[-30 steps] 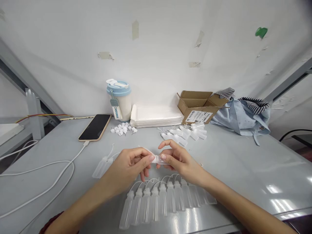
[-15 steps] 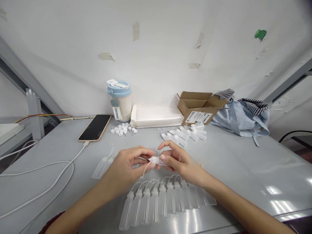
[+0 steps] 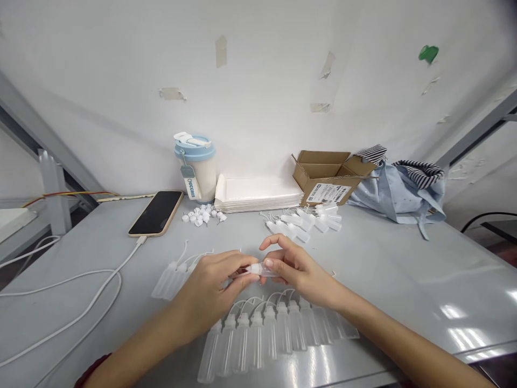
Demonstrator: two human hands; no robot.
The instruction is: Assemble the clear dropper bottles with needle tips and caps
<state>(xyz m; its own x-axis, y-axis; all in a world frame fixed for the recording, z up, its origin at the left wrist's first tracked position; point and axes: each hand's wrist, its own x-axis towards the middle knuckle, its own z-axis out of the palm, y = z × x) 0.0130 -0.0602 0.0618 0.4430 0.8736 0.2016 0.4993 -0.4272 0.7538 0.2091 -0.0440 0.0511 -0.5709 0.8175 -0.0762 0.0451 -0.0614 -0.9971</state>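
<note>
A small clear plastic squeeze bottle (image 3: pixel 256 269) with a white top lies sideways between my hands above the grey table. My left hand (image 3: pixel 212 285) pinches the white top end between thumb and fingers. Around the bottle's body my right hand (image 3: pixel 294 269) is closed, its index finger raised off it. Just below, a row of similar clear bottles (image 3: pixel 257 342) with white strap caps lies side by side, partly under my forearms. Several more strap-capped bottles (image 3: pixel 167 280) lie left of my left hand. Behind my right hand is a pile of bottles with thin tips (image 3: pixel 299 223).
Small white caps (image 3: pixel 200 215) are heaped by a blue-lidded cup (image 3: pixel 197 167). A phone (image 3: pixel 156 213) with a white cable (image 3: pixel 109 285) lies left. White padded envelopes (image 3: pixel 258 194), an open cardboard box (image 3: pixel 327 186) and a light blue cloth bag (image 3: pixel 404 196) line the wall.
My left hand has turned and shifted slightly, its fingers closer around the bottle's white top. The loose white strap that hung below the top is less visible. My right hand has barely moved.
</note>
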